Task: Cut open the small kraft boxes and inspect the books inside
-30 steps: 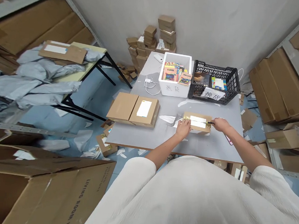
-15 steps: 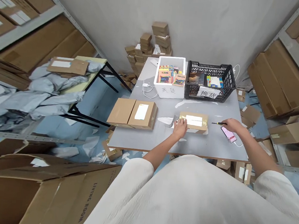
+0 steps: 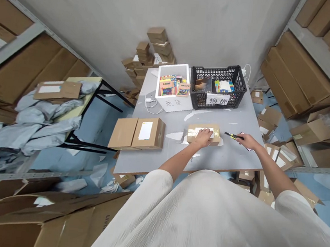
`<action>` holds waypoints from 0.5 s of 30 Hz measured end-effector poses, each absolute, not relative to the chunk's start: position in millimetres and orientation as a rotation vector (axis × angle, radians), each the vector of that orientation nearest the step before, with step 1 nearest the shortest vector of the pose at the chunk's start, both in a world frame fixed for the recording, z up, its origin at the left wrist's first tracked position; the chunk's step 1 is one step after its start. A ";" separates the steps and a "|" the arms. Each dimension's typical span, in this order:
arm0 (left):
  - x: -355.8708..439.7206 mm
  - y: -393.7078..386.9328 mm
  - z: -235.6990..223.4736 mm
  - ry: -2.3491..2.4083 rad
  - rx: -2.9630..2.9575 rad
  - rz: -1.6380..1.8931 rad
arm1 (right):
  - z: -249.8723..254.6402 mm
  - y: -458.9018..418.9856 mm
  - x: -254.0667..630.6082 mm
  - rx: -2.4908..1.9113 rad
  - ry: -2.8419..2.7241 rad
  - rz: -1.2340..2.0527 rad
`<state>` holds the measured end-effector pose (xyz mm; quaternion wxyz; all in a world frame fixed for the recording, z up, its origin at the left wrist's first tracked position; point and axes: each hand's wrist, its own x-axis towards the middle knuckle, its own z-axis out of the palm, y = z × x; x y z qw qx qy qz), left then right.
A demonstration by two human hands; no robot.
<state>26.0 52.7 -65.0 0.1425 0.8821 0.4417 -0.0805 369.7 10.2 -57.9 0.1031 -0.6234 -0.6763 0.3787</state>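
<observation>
My left hand [image 3: 204, 138] lies on top of a small taped cardboard box [image 3: 193, 131], its fingers stretched out over the white label. The box rests on the grey table [image 3: 146, 159]. In my right hand [image 3: 248, 141], to the right of the box, is a black and yellow utility knife [image 3: 233, 135], its tip pointing left toward the box. Below that hand lies a phone [image 3: 249, 149], mostly covered. A torn grey plastic wrapper [image 3: 176, 136] sits just left of the box.
Two cardboard boxes [image 3: 124, 132] stand side by side at the table's left. At the back are a white foam bin [image 3: 179, 104] with colourful packs and a black plastic crate [image 3: 195, 99]. Grey mailer bags [image 3: 13, 135] pile up on the left. Cartons [image 3: 272, 117] litter the floor at right.
My left hand has moved from the box's left end onto its top, covering part of the label. The right hand and knife have shifted over the phone. The view has turned slightly.
</observation>
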 end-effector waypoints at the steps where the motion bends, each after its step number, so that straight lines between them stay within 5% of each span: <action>1: 27.6 55.3 -65.3 1.277 2.540 -0.254 | -58.6 9.6 371.9 -1.834 -1.961 1.135; 15: 53.1 62.0 -68.8 1.381 2.443 -0.374 | -61.7 55.4 349.8 -1.689 -2.024 1.293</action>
